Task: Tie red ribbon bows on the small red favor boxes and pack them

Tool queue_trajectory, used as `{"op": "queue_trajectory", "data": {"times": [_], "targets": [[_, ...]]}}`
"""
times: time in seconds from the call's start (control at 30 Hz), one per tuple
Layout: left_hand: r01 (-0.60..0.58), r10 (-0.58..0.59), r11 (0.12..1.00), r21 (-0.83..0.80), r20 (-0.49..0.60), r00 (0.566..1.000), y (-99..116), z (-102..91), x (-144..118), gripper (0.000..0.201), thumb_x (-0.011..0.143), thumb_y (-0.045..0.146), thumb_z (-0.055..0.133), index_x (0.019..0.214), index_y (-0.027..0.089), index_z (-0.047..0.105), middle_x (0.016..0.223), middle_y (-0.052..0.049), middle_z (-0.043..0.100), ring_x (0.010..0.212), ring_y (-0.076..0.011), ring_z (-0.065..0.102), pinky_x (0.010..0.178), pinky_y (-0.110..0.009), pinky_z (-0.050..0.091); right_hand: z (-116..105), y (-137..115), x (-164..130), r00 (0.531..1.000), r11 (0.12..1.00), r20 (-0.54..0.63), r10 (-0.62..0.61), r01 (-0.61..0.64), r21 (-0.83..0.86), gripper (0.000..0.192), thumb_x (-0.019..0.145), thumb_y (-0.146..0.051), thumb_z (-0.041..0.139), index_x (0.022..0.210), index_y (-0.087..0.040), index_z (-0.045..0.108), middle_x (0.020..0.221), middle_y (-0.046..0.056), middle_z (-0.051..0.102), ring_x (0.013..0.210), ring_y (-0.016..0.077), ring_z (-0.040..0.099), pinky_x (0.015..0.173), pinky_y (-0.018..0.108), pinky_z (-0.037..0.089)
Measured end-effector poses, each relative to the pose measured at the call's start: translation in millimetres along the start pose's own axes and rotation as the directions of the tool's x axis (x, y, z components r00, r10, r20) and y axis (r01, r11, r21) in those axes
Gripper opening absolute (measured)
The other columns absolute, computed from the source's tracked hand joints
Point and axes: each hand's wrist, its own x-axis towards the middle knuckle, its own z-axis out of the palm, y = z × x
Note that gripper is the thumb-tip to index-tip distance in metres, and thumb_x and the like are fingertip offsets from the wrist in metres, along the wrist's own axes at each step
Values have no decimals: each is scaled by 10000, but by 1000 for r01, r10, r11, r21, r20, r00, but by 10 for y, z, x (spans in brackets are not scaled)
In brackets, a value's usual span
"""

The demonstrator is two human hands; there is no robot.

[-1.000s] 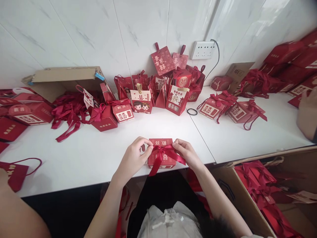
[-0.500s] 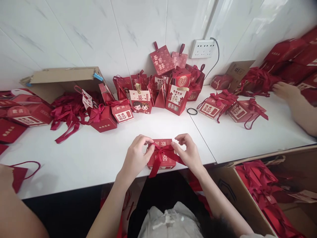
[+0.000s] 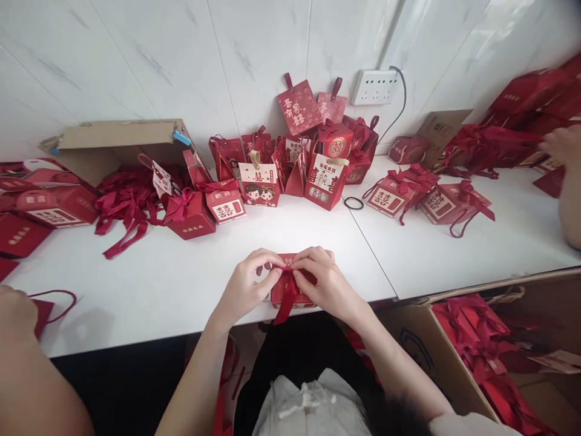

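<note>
A small red gift box (image 3: 278, 297) with printed characters rests at the table's front edge, right before me. Across its top runs a red ribbon (image 3: 287, 297), one tail hanging down over the front. My left hand (image 3: 254, 280) pinches the ribbon at the middle of the box from the left. From the right, my right hand (image 3: 324, 278) pinches it too, fingertips almost meeting those of the left. The right hand covers much of the box's right side, and the knot area is partly hidden by fingers.
Finished-looking red boxes (image 3: 327, 181) line the wall. A cardboard box (image 3: 122, 136) holds loose red ribbons (image 3: 127, 206) at left. A black ring (image 3: 353, 203) lies mid-table. Another carton (image 3: 447, 351) with red boxes stands below right. Other people's hands (image 3: 563, 145) work at both sides.
My right hand has moved left to the ribbon's middle, beside my left hand. The co-worker's hand on the right has shifted further right, near a red box.
</note>
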Motion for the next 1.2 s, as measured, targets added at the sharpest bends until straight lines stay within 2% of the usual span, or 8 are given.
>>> {"op": "queue_trajectory", "data": {"times": [0.17, 0.47, 0.6, 0.7, 0.83, 0.9, 1.07, 1.2], "targets": [[21, -22, 998, -51, -5, 1000, 17, 2, 9, 153, 828, 196, 512, 854, 215, 661, 878, -15, 568, 748, -128, 534, 654, -254, 415, 20, -37, 9, 1000, 1000, -12, -15, 14, -13, 120, 827, -132, 575, 925, -201, 589, 900, 33, 641, 849, 177, 564, 805, 367, 367], [76, -71, 987, -139, 38, 997, -19, -26, -20, 166, 820, 179, 508, 843, 201, 671, 885, -26, 622, 822, -158, 577, 721, -274, 435, 74, -36, 50, 997, 1000, -76, -20, 19, -15, 98, 838, -124, 554, 846, -199, 618, 744, 8, 673, 699, 151, 576, 775, 364, 344], [119, -111, 968, -221, 51, 993, -26, -2, 1, 156, 810, 202, 528, 859, 190, 675, 871, -28, 649, 819, -162, 589, 720, -269, 446, 39, -48, 49, 1000, 1000, -16, 1, -2, -30, 113, 857, -122, 525, 861, -190, 616, 748, 15, 667, 731, 158, 565, 788, 368, 344], [188, -178, 948, -257, 62, 982, -24, 9, 6, 165, 805, 219, 531, 862, 170, 678, 804, -27, 651, 727, -143, 574, 647, -250, 437, 3, -56, 52, 998, 1000, 55, 28, -28, -10, 129, 879, -120, 488, 889, -190, 596, 801, 21, 653, 788, 162, 551, 790, 354, 355], [219, -185, 915, -338, 129, 974, -17, -3, 4, 334, 795, 186, 521, 1124, 195, 578, 686, 18, 606, 609, -114, 528, 560, -228, 403, -54, -62, 64, 987, 997, 153, 42, -51, 60, 170, 909, -123, 420, 882, -202, 568, 957, 38, 625, 895, 166, 534, 830, 353, 369], [187, -138, 915, -357, 159, 978, -22, -17, 2, 355, 794, 158, 493, 1140, 200, 558, 688, 19, 600, 619, -114, 534, 577, -232, 411, -78, -54, 75, 981, 992, 189, 44, -65, 110, 197, 912, -112, 394, 870, -206, 561, 977, 41, 613, 913, 167, 536, 846, 364, 375], [36, -16, 966, -255, 82, 996, -58, -40, -17, 218, 789, 149, 494, 956, 196, 626, 922, -40, 627, 802, -151, 563, 715, -277, 446, -94, -15, 107, 972, 964, 219, 81, -132, 229, 215, 888, -84, 389, 821, -207, 552, 911, 29, 605, 897, 174, 546, 855, 385, 379], [6, -4, 997, -70, 34, 999, -67, -39, -44, 132, 777, 165, 542, 885, 199, 609, 921, -36, 589, 799, -152, 536, 698, -274, 432, -82, -20, 114, 975, 963, 204, 91, -139, 232, 212, 863, -79, 406, 798, -204, 564, 875, 26, 609, 860, 169, 554, 833, 370, 387]]}}
